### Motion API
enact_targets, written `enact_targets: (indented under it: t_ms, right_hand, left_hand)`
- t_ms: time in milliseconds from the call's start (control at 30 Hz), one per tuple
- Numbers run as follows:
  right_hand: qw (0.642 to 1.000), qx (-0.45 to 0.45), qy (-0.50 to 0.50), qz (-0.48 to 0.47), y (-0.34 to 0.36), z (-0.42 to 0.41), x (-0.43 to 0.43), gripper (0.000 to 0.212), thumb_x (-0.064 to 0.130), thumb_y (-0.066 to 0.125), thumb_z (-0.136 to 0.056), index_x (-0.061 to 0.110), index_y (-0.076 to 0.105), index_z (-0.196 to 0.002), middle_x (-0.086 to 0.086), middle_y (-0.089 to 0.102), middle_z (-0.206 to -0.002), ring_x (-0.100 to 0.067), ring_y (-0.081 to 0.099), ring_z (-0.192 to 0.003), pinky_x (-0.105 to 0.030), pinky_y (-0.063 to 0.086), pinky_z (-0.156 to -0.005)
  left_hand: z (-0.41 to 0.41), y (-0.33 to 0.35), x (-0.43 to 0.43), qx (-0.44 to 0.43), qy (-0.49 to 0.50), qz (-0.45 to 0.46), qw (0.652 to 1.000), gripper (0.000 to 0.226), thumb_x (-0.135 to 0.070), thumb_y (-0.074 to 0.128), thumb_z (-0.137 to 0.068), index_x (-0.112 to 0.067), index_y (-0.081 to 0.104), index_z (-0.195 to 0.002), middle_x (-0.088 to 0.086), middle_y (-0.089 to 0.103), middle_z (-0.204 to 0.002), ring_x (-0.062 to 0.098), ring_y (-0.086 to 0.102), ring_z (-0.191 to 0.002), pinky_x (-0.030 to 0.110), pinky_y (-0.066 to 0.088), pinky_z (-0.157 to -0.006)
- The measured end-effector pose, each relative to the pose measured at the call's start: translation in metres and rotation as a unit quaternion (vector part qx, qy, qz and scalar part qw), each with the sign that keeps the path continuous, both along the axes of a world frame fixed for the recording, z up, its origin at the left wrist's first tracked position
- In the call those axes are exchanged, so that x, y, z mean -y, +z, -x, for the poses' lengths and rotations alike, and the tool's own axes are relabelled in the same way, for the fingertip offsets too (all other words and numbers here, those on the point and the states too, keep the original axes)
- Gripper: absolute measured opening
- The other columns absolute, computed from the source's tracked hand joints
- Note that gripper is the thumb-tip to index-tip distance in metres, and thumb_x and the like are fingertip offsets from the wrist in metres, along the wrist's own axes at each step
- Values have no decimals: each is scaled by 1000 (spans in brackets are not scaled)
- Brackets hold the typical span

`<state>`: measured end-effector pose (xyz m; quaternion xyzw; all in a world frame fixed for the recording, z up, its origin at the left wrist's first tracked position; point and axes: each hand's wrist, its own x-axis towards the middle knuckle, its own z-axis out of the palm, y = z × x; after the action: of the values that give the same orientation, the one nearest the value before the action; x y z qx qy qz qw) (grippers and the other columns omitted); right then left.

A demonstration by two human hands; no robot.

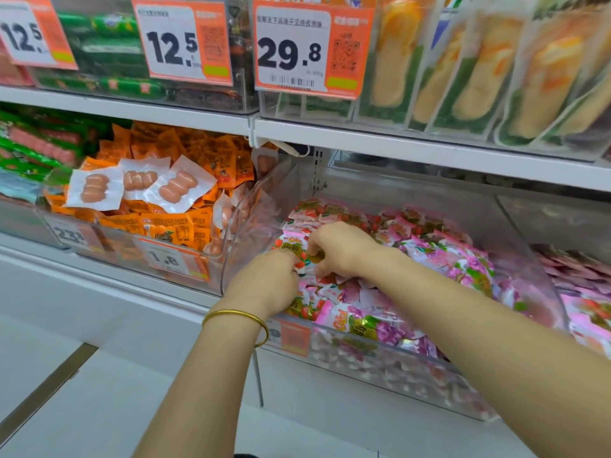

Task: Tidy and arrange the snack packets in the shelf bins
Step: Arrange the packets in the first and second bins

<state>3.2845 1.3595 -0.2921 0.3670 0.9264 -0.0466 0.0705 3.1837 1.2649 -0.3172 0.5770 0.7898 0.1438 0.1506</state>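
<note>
We have both hands down in the clear bin (243,226) of pink packets (439,259), working near its left wall; the left hand (269,282), the one with the bangle (238,315), has its fingers curled onto a strawberry packet (288,246) lying on top of the heap; the right hand (342,247) seems to pinch the same one from the other side, thumb and fingertips bent down on it, though its palm hides the exact hold; the other packets lie loose and crisscross from wall to wall; we judge them light, soft and crinkly, with slick film that slides easily over its neighbours, so a pinch on the flat sealed edge should hold better than a squeeze on the puffed middle; the orange packets (172,226) next door lie apart behind their own wall.
</note>
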Motion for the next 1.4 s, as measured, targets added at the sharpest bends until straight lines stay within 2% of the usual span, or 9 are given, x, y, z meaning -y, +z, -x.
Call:
enact_targets:
  t_ms: [200,333,500,600,733,967,1133,1300,1400]
  right_hand:
    - [984,-177,7,34,31,-34,19,19,27,64,-88,11,72,-93,-1,70,-88,-11,60,-72,-27,48,-71]
    - [992,-60,62,96,37,-71,47,36,48,63,-82,14,71,-79,-3,68,-76,-16,59,-68,-30,47,-65]
    - [982,-154,88,66,28,-89,53,26,26,66,-84,4,63,-71,-13,64,-78,-24,57,-73,-36,44,-70]
    - [943,-320,3,96,44,-116,50,27,24,63,-87,3,61,-71,-9,59,-66,-14,52,-58,-30,40,-59]
    - [859,-466,-121,174,53,-160,44,24,23,62,-89,6,58,-72,-7,53,-62,-13,51,-54,-26,42,-56]
    - [786,-539,-199,230,41,-205,51,18,13,56,-92,11,50,-74,-12,42,-68,-13,50,-52,-17,42,-42]
    - [755,-559,-216,268,35,-218,48,10,12,55,-92,10,55,-82,-11,47,-78,-24,43,-64,-19,45,-45]
    - [640,-619,-191,413,39,-233,46,9,10,58,-84,6,65,-87,-3,67,-71,-12,61,-60,-25,54,-56]
    - [609,-620,-162,468,38,-245,43,41,20,76,-61,2,68,-97,-12,65,-87,-20,63,-71,-31,54,-67]
  left_hand:
    - [-11,22,15,44,19,-114,992,37,-11,40,-95,-16,53,-129,8,52,-134,24,48,-121,31,39,-97]
    - [-22,32,25,92,41,-201,974,35,-12,44,-94,-18,56,-126,1,55,-132,17,49,-121,26,37,-95]
    - [-37,41,27,170,48,-268,947,26,-13,47,-93,-20,62,-112,-3,62,-98,8,57,-82,19,43,-66]
    - [-45,44,25,196,17,-264,944,20,-16,53,-92,-20,66,-105,-8,63,-99,-2,56,-86,7,43,-63]
    - [-69,42,22,162,-118,-147,969,23,-23,68,-82,-17,68,-104,-4,62,-95,10,59,-86,8,42,-66]
    - [-96,29,12,65,-218,-60,972,32,-20,77,-72,-25,54,-93,-15,39,-81,-3,41,-70,7,35,-60]
    - [-100,42,12,18,-232,-108,967,22,-21,75,-74,-5,60,-77,-4,49,-70,3,41,-59,17,31,-53]
    - [-124,68,26,358,-204,-159,897,6,-3,61,-85,-6,57,-89,-5,68,-68,1,62,-61,14,48,-59]
    - [-143,69,22,408,-225,-160,870,22,-22,72,-77,-15,57,-91,1,65,-82,8,62,-70,21,51,-67]
